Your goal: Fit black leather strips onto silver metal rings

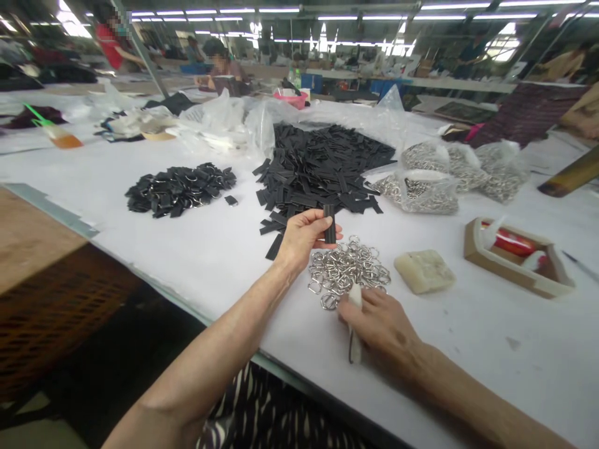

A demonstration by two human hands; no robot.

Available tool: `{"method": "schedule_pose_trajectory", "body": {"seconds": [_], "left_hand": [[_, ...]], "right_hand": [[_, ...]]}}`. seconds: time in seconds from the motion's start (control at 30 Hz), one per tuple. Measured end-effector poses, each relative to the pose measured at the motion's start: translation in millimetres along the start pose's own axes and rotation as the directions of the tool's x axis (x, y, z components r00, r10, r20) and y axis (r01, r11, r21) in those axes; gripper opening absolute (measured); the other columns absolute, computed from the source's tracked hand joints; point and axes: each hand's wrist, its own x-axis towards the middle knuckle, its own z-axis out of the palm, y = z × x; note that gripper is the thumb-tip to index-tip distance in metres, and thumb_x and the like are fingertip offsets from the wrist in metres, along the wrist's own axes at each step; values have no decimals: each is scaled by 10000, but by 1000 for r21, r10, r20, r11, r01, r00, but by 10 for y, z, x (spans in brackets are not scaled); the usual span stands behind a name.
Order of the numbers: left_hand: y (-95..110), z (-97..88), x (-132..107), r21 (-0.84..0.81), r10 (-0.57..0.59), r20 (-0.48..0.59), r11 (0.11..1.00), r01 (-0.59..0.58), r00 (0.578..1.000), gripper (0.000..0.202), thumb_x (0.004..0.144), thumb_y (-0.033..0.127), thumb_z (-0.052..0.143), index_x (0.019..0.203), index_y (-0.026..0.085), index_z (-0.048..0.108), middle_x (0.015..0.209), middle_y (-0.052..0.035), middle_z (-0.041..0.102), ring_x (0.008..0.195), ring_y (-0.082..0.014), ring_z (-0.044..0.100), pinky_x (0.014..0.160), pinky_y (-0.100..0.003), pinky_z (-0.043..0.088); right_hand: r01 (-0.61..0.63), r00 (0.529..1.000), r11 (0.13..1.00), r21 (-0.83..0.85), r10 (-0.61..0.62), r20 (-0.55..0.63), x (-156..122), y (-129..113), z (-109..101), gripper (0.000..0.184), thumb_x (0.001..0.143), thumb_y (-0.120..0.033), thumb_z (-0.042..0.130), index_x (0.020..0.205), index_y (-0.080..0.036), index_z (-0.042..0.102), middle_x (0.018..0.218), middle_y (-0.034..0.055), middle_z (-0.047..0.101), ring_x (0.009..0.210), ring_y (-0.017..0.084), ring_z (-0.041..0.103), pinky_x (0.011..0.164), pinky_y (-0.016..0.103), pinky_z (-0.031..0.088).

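My left hand (300,238) pinches a short black strip (330,226) upright between thumb and fingers, in front of a large heap of similar black strips (322,165). My right hand (381,319) is closed around a slim whitish tool (355,350); its exact kind does not show. The fingertips of that hand reach the near edge of a pile of metal rings (349,265) and are partly hidden. Off to the left lies a pile of black pieces fitted with metal rings (180,187), with one loose piece (231,200) beside it.
Bags of metal rings (430,190) stand at the back right. Nearer are a yellowish block (424,272) and a cardboard tray (510,271) holding a red object. Clear plastic bags (234,121) lie behind. The white table's (187,255) edge runs along my front, an orange crate (47,318) below left.
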Motion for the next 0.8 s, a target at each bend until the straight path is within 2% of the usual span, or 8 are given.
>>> {"method": "schedule_pose_trajectory", "body": {"seconds": [0.07, 0.13, 0.2, 0.3, 0.37, 0.5, 0.67, 0.8], "left_hand": [[-4, 10, -12, 16, -18, 6, 1000, 18, 1000, 67, 715, 180, 585, 733, 134, 541, 649, -39, 659, 580, -153, 645, 487, -247, 528], [-5, 21, -32, 27, -48, 22, 998, 48, 999, 71, 716, 187, 583, 747, 132, 552, 672, -48, 665, 587, -153, 644, 493, -253, 529], [-11, 31, -52, 29, -87, 51, 996, 85, 995, 85, 714, 188, 586, 767, 125, 564, 696, -60, 670, 602, -157, 645, 496, -253, 529], [-24, 48, -78, 39, -140, 101, 990, 136, 985, 113, 705, 182, 591, 793, 112, 583, 713, -75, 671, 609, -160, 643, 483, -245, 528], [-29, 62, -96, 51, -168, 137, 985, 162, 976, 132, 696, 167, 594, 812, 103, 596, 724, -80, 671, 614, -158, 640, 479, -237, 527], [-27, 98, -141, 77, -209, 200, 977, 198, 957, 163, 672, 132, 595, 830, 99, 619, 756, -78, 672, 637, -154, 636, 496, -227, 529], [-25, 147, -184, 118, -236, 217, 970, 214, 947, 145, 677, 135, 590, 805, 100, 648, 737, -68, 673, 621, -137, 626, 516, -217, 525], [-23, 155, -193, 145, -243, 222, 966, 215, 944, 141, 687, 139, 581, 799, 82, 645, 732, -83, 670, 620, -143, 626, 526, -229, 528]], "right_hand": [[37, 996, 998, -51, -41, -85, -18, -33, 88, 246, 775, -29, 393, 803, -180, 584, 601, 37, 580, 584, 164, 461, 542, 287, 323], [31, 991, 1000, -5, -31, -131, -15, -52, 133, 246, 756, -14, 407, 780, -186, 580, 615, 44, 590, 576, 163, 466, 538, 288, 321], [-43, 989, 991, 123, 60, -134, 5, -42, 108, 236, 748, -19, 409, 723, -201, 557, 613, 28, 586, 562, 152, 469, 520, 270, 317], [-197, 972, 944, 264, 223, -74, 35, 35, -49, 196, 777, -65, 406, 726, -213, 524, 619, -7, 566, 552, 131, 470, 488, 234, 316], [-318, 936, 884, 343, 351, -35, 48, 122, -182, 152, 804, -104, 421, 771, -214, 522, 644, -16, 566, 555, 122, 479, 483, 221, 331], [-510, 798, 693, 509, 602, -19, 99, 327, -394, 56, 824, -219, 489, 843, -215, 542, 689, -10, 594, 606, 128, 521, 521, 221, 377], [-582, 727, 584, 566, 686, 40, 260, 544, -521, 58, 789, -261, 538, 788, -207, 519, 632, -31, 574, 563, 114, 500, 529, 230, 367], [-543, 702, 559, 627, 712, -28, 421, 636, -515, 47, 755, -200, 548, 778, -199, 507, 678, -25, 591, 637, 125, 529, 605, 249, 384]]}}
